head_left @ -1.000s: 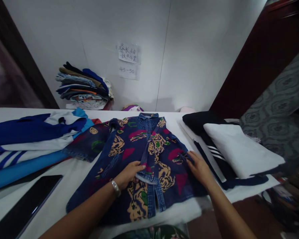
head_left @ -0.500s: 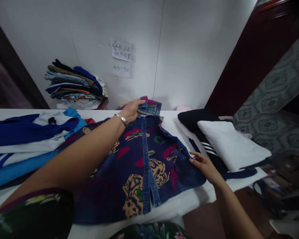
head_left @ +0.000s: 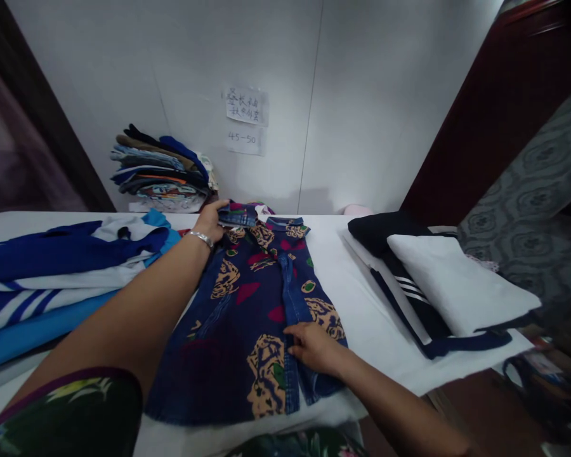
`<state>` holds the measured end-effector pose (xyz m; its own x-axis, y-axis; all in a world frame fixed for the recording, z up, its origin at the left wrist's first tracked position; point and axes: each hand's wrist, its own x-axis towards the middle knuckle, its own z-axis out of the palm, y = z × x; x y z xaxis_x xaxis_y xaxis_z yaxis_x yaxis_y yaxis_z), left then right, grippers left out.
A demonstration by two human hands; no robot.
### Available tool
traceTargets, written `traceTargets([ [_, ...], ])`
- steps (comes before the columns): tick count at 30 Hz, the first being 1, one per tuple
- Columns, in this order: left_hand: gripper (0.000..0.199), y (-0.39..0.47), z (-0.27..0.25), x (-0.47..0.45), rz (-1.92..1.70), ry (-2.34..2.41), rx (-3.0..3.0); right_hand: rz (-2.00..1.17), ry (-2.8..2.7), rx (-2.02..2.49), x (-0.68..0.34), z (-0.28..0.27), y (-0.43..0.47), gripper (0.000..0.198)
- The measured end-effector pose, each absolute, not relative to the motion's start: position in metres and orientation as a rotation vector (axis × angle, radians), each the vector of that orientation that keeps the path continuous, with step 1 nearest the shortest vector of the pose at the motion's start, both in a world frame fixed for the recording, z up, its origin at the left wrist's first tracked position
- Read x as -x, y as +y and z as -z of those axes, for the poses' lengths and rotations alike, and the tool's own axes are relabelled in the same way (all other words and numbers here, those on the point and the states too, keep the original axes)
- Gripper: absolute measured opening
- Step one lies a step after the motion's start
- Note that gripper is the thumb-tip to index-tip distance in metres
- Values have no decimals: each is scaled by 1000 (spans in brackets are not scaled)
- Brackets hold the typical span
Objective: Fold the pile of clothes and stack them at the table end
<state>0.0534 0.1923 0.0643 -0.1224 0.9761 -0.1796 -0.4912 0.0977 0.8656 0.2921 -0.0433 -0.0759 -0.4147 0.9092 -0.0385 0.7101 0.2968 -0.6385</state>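
Note:
A dark blue denim shirt (head_left: 247, 317) with tan, magenta and green prints lies front up on the white-covered table. Its right side is folded inward, with the folded edge along the buttoned front strip. My left hand (head_left: 210, 222), a bracelet at its wrist, grips a sleeve cuff (head_left: 238, 216) near the shirt's upper left corner, left of the collar (head_left: 285, 222). Lower down, my right hand (head_left: 316, 346) has its fingers closed on the folded edge beside the front strip. What lies under those fingertips is hidden.
To the left, blue and white garments (head_left: 76, 260) are spread in layers. A tall stack of folded clothes (head_left: 162, 168) stands at the back left. On the right lie black garments (head_left: 385, 228) and a folded white one (head_left: 461, 279). Handwritten paper signs (head_left: 247, 120) hang on the wall.
The shirt's right side has been folded in toward the front strip by my right hand, which moved left. My left hand carried the cuff leftward past the collar.

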Motion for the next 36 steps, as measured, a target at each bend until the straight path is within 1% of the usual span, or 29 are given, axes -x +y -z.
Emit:
traceTargets([
  [2,3,187,-53,-47,-1368,1052,-659,-962,-2247,1430,-291,79,-44,43],
  [5,4,180,-45,-43,-1347,1057,-683,-1275,-2032,1298,-303,77,-40,37],
  [6,5,177,-44,-43,-1354,1037,-700,-1290,-1942,1268,-309,75,-36,34],
  [7,5,174,-45,-44,-1366,1007,-727,-1235,-1867,1256,-316,72,-31,32],
  [10,10,160,-51,-49,-1414,919,-897,-988,-1730,1255,-336,65,-9,30],
  [11,14,151,-53,-51,-1414,902,-977,-1003,-1667,1258,-341,65,-2,31],
  [13,22,128,-56,-60,-1348,916,-1191,-1181,-1459,1271,-350,67,13,35],
  [15,26,97,-53,-73,-1205,975,-1460,-1398,-1177,1258,-356,72,28,38],
  [18,23,41,-26,-104,-899,970,-1791,-1612,-869,1165,-361,78,49,31],
  [19,23,24,-12,-115,-750,928,-1797,-1661,-815,1135,-361,80,56,28],
  [21,30,-1,16,-135,-363,824,-1666,-1730,-753,1103,-359,83,70,28],
  [22,34,-8,29,-143,-275,824,-1614,-1750,-731,1101,-358,84,76,29],
  [24,36,-11,47,-152,-276,900,-1641,-1768,-691,1106,-357,87,89,31],
  [25,35,-8,52,-154,-342,966,-1723,-1771,-673,1111,-356,89,95,31],
  [29,25,8,57,-154,-579,1197,-2130,-1760,-651,1142,-362,93,122,29],
  [32,24,5,65,-158,-507,1193,-2274,-1717,-645,1169,-368,94,147,26],
  [36,23,-10,83,-166,-420,1167,-2326,-1636,-647,1222,-369,95,185,26],
])
